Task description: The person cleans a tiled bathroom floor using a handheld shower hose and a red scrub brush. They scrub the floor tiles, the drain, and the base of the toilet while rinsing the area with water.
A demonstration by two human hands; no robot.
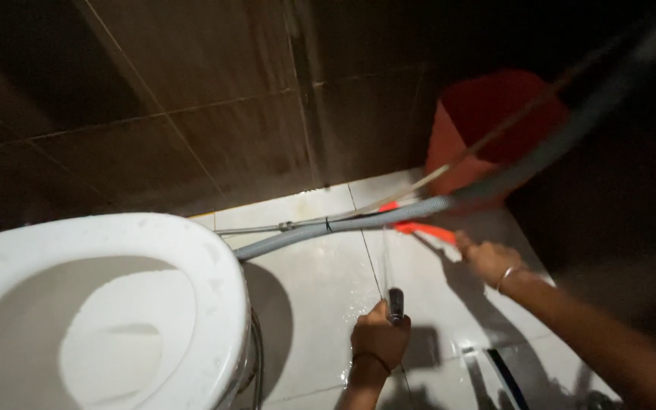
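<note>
My left hand [378,339] is closed around a dark spray nozzle [395,304], and a thin stream of water rises from it toward the wall. My right hand [486,258] reaches out to the right and grips the end of an orange-red handle [425,229], which lies low over the floor tiles. A bracelet sits on each wrist. A grey corrugated hose [343,225] runs across the floor just beyond both hands.
A white toilet [191,250] with its seat down fills the lower left. A red bucket [487,121] stands in the far corner against brown wall tiles [191,76]. A thin metal hose [282,226] lies beside the grey one. The white floor tiles [305,304] are wet.
</note>
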